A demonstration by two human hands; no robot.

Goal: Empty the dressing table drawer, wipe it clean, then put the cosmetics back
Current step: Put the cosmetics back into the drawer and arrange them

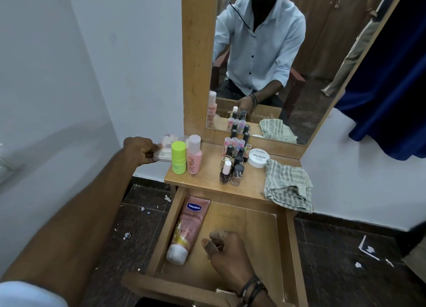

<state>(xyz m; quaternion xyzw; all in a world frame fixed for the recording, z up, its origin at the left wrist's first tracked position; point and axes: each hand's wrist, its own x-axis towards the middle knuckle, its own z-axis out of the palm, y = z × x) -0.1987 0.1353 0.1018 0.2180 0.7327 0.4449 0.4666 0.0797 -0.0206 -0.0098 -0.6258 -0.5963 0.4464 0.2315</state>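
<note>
A clear plastic case (164,150) is gripped by the left hand (141,149) at the tabletop's left edge. The right hand (227,249) (fingers loosely curled, nothing held) is kept over the open drawer (282,242), beside a pink Vaseline tube (187,228).

One Vaseline tube (189,228) at 6 o'clock; one green bottle (178,157), one pink bottle (194,154) and one clear plastic box (164,150) at 10; roughly a dozen nail polish bottles (234,161), tightly clustered; one nail polish remover tub (258,158); one checked cloth (288,187) at 3.

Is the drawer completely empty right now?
No, a pink lotion tube lies along the left side of the open drawer, beside the right hand.
</note>
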